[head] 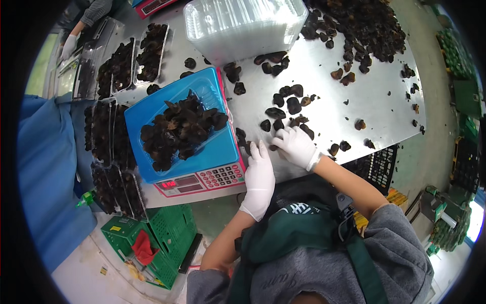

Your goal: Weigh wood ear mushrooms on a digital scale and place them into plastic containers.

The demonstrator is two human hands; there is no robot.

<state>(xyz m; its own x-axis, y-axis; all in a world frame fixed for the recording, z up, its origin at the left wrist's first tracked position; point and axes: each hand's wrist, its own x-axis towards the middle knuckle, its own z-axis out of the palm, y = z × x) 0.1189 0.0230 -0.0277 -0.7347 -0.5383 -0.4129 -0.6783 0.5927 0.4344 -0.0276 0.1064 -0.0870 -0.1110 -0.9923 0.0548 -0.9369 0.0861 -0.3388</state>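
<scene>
Both of my hands wear white gloves and are low over the steel table. My left hand is beside the scale's right corner, fingers stretched forward; a dark wood ear mushroom lies at its fingertips, and its grip is unclear. My right hand is bent, with a small wood ear piece at its fingertips. The blue-topped digital scale stands to the left, its red display lit. On it sits a clear plastic tray heaped with wood ear mushrooms.
Loose wood ears lie ahead, with a large pile at the far right. A stack of clear trays stands at the back. Filled trays line the left side. Green crates are below. Another person's gloved hand is at far left.
</scene>
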